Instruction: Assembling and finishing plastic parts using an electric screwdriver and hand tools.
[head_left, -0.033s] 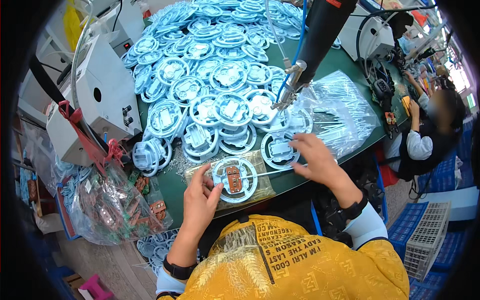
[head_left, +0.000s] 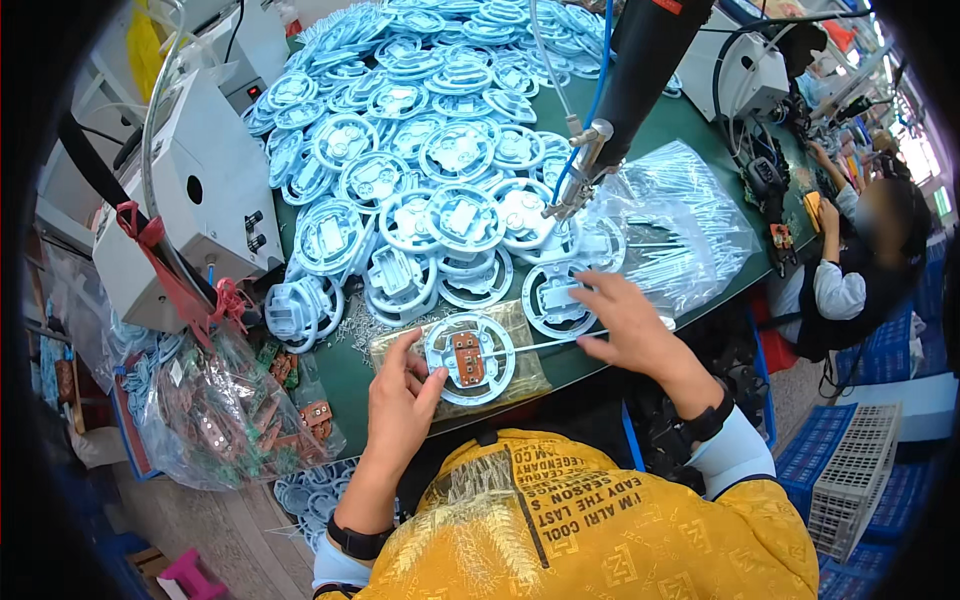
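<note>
My left hand (head_left: 398,398) has its thumb and fingers closed on the left rim of a pale blue plastic ring part (head_left: 507,372). Inside that ring lies a small red-brown circuit board (head_left: 468,360). A thin white rod (head_left: 545,345) runs from the board's right side across the rim toward my right hand (head_left: 640,330). That hand is open, fingers spread, over the right edge of a second pale blue ring part (head_left: 530,312); its thumb is close to the rod's far end. Whether the thumb touches the rod I cannot tell.
A large heap of pale blue ring parts (head_left: 458,150) covers the back of the green table (head_left: 590,368). A bag of white rods (head_left: 690,230) lies right, below a black tool arm (head_left: 660,70). Left are a bag of circuit boards (head_left: 215,425) and a white machine (head_left: 190,200). Another person (head_left: 850,270) sits right.
My right hand has shifted slightly toward me, its fingers still spread. The left hand and the ring part with the board have not moved.
</note>
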